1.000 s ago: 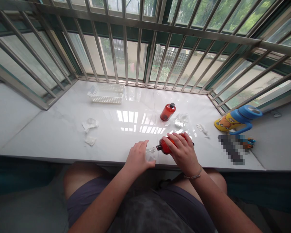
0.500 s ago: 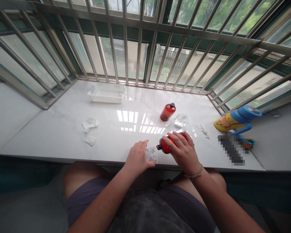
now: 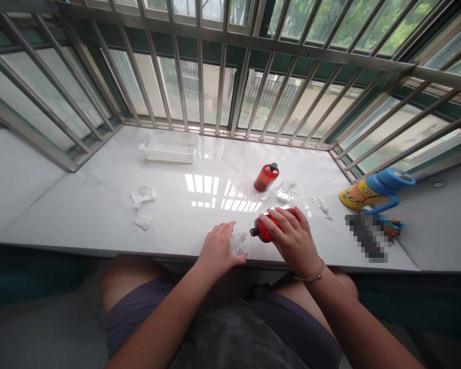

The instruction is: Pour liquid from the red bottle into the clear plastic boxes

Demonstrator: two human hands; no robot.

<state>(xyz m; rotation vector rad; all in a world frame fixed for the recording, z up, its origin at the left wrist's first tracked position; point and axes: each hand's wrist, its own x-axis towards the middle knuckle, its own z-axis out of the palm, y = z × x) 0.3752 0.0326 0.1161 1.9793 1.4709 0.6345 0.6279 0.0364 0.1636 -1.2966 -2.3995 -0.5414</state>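
Observation:
My right hand (image 3: 292, 236) is wrapped round a red bottle (image 3: 266, 229) without a cap, tilted so that its dark neck points left. Just left of that neck is a small clear container (image 3: 238, 243), its kind hard to make out. My left hand (image 3: 218, 247) grips this container from the left, fingers behind and thumb in front. The bottle's mouth is close to the container's opening; whether liquid runs between them I cannot tell. Behind my right hand stands a second red bottle (image 3: 266, 177) with a dark cap.
A white perforated basket (image 3: 169, 154) lies at the back left. Crumpled tissues (image 3: 143, 196) are on the left, another tissue (image 3: 321, 206) on the right. Clear plastic packaging (image 3: 288, 189) sits behind the bottle. A blue and yellow flask (image 3: 376, 188) stands far right. Metal bars (image 3: 238, 38) close off the window.
My right hand has drawn the red bottle slightly right, so its mouth is a little farther from the clear container. My left hand has stayed in place.

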